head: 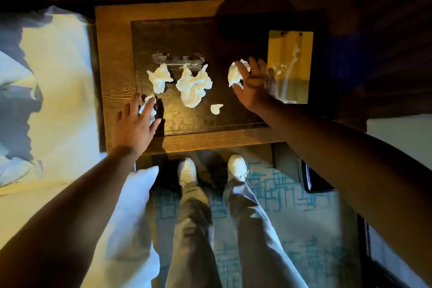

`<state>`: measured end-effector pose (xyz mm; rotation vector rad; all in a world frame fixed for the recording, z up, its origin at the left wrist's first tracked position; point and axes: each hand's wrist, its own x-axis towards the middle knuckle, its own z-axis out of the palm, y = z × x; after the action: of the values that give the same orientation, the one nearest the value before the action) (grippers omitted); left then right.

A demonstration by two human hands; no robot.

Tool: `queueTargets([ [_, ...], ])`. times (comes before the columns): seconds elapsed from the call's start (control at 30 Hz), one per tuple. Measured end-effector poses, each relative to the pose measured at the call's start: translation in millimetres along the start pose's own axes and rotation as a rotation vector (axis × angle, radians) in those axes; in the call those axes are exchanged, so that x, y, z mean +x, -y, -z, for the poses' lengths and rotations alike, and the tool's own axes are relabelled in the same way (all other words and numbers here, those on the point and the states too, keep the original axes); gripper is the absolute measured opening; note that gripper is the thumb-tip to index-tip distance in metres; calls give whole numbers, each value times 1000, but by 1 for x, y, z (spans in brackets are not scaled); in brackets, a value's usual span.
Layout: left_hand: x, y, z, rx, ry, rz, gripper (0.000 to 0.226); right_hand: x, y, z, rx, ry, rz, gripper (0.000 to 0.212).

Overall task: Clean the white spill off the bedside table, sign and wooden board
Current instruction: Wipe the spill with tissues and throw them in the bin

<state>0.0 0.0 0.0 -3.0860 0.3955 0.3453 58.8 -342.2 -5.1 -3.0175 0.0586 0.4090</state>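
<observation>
Two hands spread over my tabletop (112,72): right hand (253,86), fingers open, touches a crumpled tissue (234,75) on its left; the spill-streaked wooden board (291,63) lies just right, nearest it.

Grained wood bedside table (112,58) — glossy glass top, crumpled paper tissues (194,84).
</observation>
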Motion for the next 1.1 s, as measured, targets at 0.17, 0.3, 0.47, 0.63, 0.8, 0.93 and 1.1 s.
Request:
queueTargets([
  [0.17,-1,13,-11,-21,28,-41,50,5,11,-3,-73,-9,65,53],
  [0.3,9,17,-7,-114,44,-88,36,11,20,1,-150,35,51,48],
  [0.47,28,10,12,-235,10,-84,48,20,28,6,-155,69,29,39],
  [0.63,55,7,29,-303,-44,-95,58,29,27,13,-18,30,-9,31],
  [0.8,75,13,31,-266,-60,-84,60,6,41,21,368,-114,137,40],
  [0.93,88,17,29,-225,-52,-91,69,0,73,23,400,163,154,52],
  [1.1,99,21,21,-198,-10,-91,64,12,105,13,303,175,176,72],
])
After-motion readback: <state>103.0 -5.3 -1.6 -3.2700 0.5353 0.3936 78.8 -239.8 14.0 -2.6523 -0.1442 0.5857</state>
